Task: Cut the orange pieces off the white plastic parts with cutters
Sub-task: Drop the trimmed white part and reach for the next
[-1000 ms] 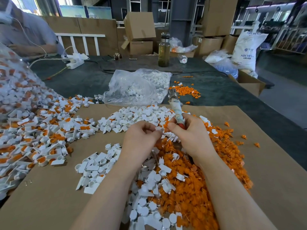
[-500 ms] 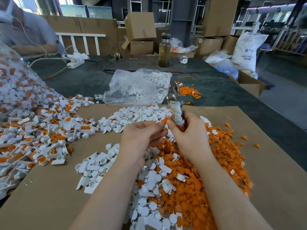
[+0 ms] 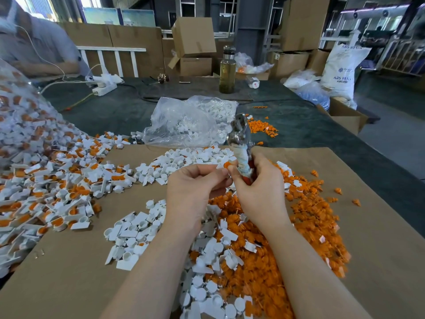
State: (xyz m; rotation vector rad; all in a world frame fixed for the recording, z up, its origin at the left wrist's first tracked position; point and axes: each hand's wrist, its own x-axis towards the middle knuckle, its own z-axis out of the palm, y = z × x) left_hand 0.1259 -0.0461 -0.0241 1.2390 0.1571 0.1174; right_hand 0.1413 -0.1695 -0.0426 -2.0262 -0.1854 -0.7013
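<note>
My right hand (image 3: 257,187) grips the cutters (image 3: 241,146) by their cloth-wrapped handle, with the steel jaws pointing up and away. My left hand (image 3: 195,187) pinches a small part at its fingertips, and an orange piece (image 3: 228,165) shows between the two hands. Under my hands lies a heap of cut orange pieces (image 3: 287,238) mixed with white parts (image 3: 213,249). To the left spreads a pile of white parts with orange pieces still in them (image 3: 53,180).
Brown cardboard (image 3: 69,272) covers the dark table. A clear plastic bag of white parts (image 3: 184,120) lies beyond the piles, and a bigger bag (image 3: 20,107) at the far left. A bottle (image 3: 227,70), a power strip (image 3: 103,86), boxes and a seated person (image 3: 34,47) stand further back.
Both hands have risen a little and the cutters have tilted more upright. An orange piece now shows between the fingertips.
</note>
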